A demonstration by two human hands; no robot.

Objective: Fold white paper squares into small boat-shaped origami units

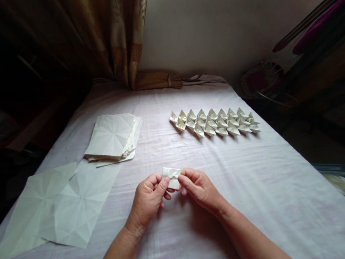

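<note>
Between my two hands is a small folded piece of white paper (171, 172), held up above the sheet-covered surface. My left hand (149, 193) pinches its left side, the thumb lying on the front. On the right side, my right hand (201, 188) grips the paper between thumb and fingers. A creased flap crosses the middle of the folded paper. The fingers behind it are partly hidden.
A stack of creased paper sheets (112, 135) lies at back left. Two unfolded creased sheets (78, 203) overlap at front left. Several folded paper pieces (211, 123) stand in rows at back right. A curtain (117, 37) hangs behind the pale bedsheet (171, 247).
</note>
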